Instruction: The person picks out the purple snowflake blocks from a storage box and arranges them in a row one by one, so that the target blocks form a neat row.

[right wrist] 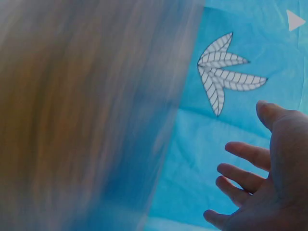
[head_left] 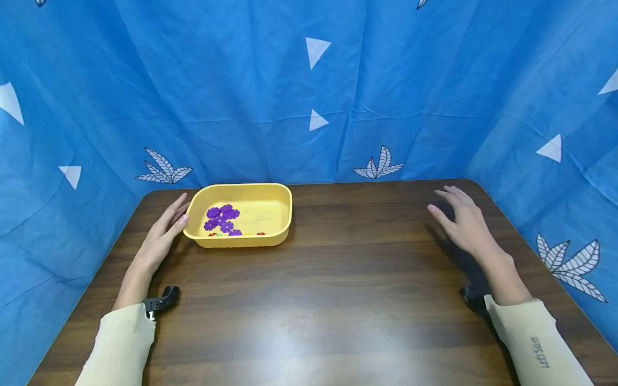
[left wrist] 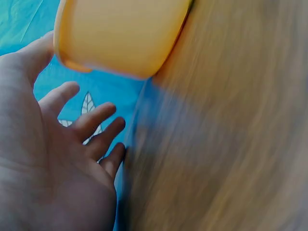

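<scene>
A yellow plastic basin (head_left: 241, 242) stands at the back left of the table, its outer wall (left wrist: 120, 38) also showing in the left wrist view. Inside lie several purple flower-shaped pieces (head_left: 226, 227), with bits of red and green partly hidden behind the front rim. My left hand (head_left: 161, 233) is beside the basin's left end, fingers extended and thumb right at the rim. Over the right side of the table is my right hand (head_left: 465, 222), fingers spread and holding nothing. The right wrist view shows the same hand (right wrist: 260, 178) with loosely bent fingers.
The brown wooden table (head_left: 338, 289) reaches back to a blue curtain (head_left: 270, 96) with white triangles and leaf prints, which also hangs along both sides. Black straps with small devices (head_left: 164, 301) sit at both wrists, by the cream sleeves.
</scene>
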